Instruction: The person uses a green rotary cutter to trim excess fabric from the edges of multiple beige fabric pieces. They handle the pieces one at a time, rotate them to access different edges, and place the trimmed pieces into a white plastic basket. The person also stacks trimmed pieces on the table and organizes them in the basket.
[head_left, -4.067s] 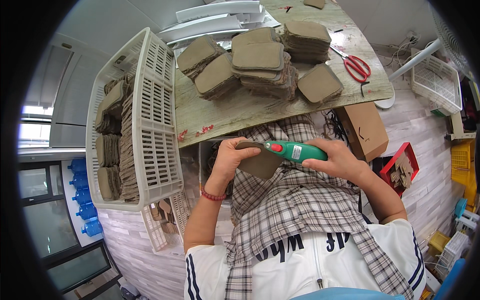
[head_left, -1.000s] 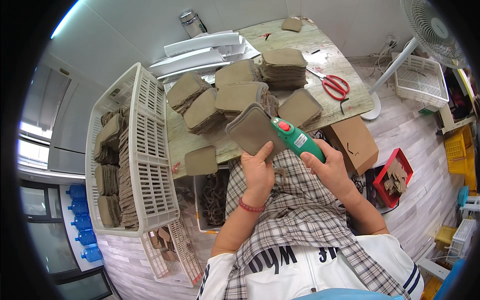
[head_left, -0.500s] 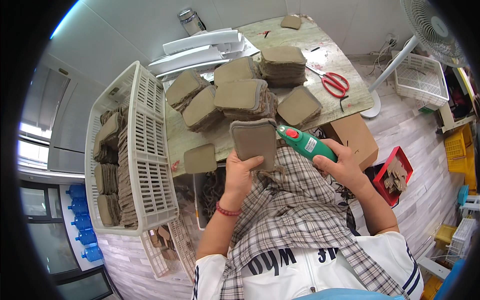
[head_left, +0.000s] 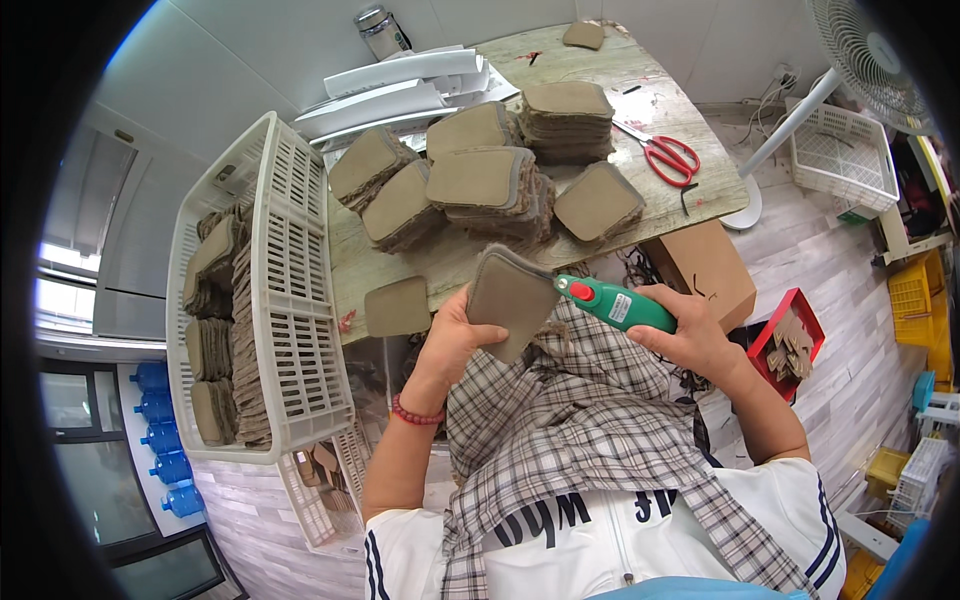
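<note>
My left hand [head_left: 452, 338] grips a tan pad with a fuzzy grey-brown edge [head_left: 512, 305], thumb lying across its face. In my right hand [head_left: 688, 328] is a green handheld electric cutter [head_left: 618, 306] with a red button. Its tip meets the pad's right edge near the top; the blade itself is too small to make out. A single flat tan piece [head_left: 396, 307] lies at the table's near edge, left of the held pad. Behind my hands stand several stacks of similar pads [head_left: 480, 178], and a smaller pile [head_left: 600, 203] sits to their right.
Red-handled scissors [head_left: 668, 158] lie on the table's right [head_left: 660, 100]. A white crate [head_left: 300, 300] of pads stands left; paper rolls [head_left: 400, 85] and a metal flask [head_left: 380, 32] are behind. To the right are a cardboard box [head_left: 708, 270], a red tray [head_left: 790, 345] and a fan [head_left: 868, 65].
The held pad has tilted, its lower end swinging left, and my left hand has moved left and slightly down. The cutter stays at its edge, now lying a little flatter.
</note>
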